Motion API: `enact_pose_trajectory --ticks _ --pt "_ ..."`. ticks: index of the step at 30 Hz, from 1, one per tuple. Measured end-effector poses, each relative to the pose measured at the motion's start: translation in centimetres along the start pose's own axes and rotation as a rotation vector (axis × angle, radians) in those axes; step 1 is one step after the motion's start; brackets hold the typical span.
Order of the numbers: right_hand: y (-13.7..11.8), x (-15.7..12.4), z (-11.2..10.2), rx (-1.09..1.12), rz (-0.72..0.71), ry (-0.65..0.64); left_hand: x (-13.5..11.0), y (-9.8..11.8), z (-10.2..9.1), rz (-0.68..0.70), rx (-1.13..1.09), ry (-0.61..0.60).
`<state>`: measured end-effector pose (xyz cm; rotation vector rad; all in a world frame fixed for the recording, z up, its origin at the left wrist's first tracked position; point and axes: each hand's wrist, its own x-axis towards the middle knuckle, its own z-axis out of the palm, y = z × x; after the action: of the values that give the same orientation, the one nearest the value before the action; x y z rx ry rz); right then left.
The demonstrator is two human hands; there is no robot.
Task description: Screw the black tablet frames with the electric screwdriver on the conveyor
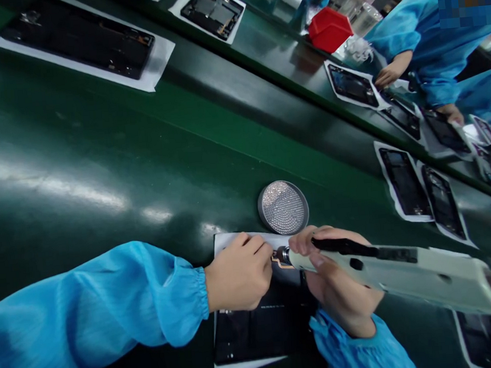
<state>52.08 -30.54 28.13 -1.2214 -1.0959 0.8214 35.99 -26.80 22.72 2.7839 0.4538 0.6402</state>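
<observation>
My right hand (343, 290) is wrapped around a pale electric screwdriver (425, 271) with a black lever, held nearly level, its tip pointing left. Close to that tip, the fingers of my left hand (238, 276) are pinched together; what is between them, if anything, is hidden. A thin copper-coloured strip (283, 264) shows just under the tip. Beneath both hands lies a black tablet-like device (258, 334) on a white sheet (221, 242). Just beyond it stands a round grey dish (282, 208) with a surface of small shiny dots.
On the green bench (109, 156), another opened device (82, 41) lies at upper left. More devices (404, 181) on white sheets line the right side. Across the bench are a red bin (330, 29) and co-workers in blue sleeves, one with a hand (394, 71) beside a device.
</observation>
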Motion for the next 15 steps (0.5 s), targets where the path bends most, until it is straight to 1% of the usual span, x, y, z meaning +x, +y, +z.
enact_pose_trajectory --ticks 10,15 --pt "-0.26 -0.17 -0.26 -0.022 0.003 -0.04 0.01 0.03 -0.1 0.0 -0.01 -0.002" --pt "-0.22 -0.16 -0.41 -0.024 0.035 -0.052 0.17 0.13 -0.2 -0.008 -0.025 -0.003"
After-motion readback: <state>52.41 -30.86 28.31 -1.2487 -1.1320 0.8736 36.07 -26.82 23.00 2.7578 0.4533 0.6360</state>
